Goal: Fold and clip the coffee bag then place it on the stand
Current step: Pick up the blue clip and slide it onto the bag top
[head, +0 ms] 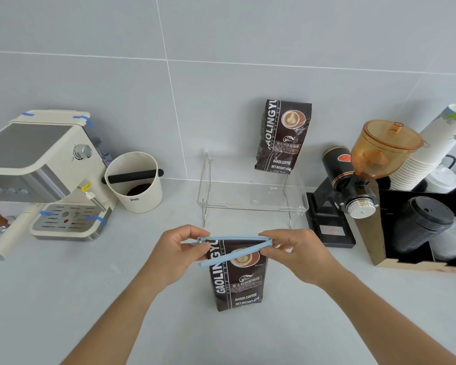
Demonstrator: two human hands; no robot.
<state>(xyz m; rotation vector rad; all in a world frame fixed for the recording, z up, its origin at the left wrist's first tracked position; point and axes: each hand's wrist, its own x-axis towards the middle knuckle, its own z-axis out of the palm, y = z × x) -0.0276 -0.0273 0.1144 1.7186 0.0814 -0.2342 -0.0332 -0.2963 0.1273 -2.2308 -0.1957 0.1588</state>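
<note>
— Blue plastic, item one: the clip (232, 247). Why do you hold it that way?

— You have it hinged at your right hand (298, 255) and splayed open toward your left hand (178, 255). One arm runs along the top edge of the coffee bag (237, 277); the other slants down across the front. Held so, the folded top sits between the two arms, ready, I judge, to be pressed shut. Left grip: fingers pinched on the free end of the clip. Right grip: fingers pinched on the hinge end. Clip not yet closed.

— Item two, the bag?

— Dark brown foil, standing upright on the counter (90, 299) just in front of you, between your hands, steadied only through the clip. Not yet on the stand.

— Item three?

— Clear stand (253, 204), behind the bag, near the wall (221, 35). A second bag (283, 135) leans at its back right against the wall; the left and front of the shelf look free for yours.

— Surface and room?

— Pale grey counter, smooth, meeting a grey tiled wall. Left: a cream coffee machine (42, 175), with a cream tub (133, 181) beside it, crossed by a black bar. Right: a black grinder (353, 185) with an amber hopper, stacked paper cups (429, 151), and black lids (421, 222) in a box.
</note>
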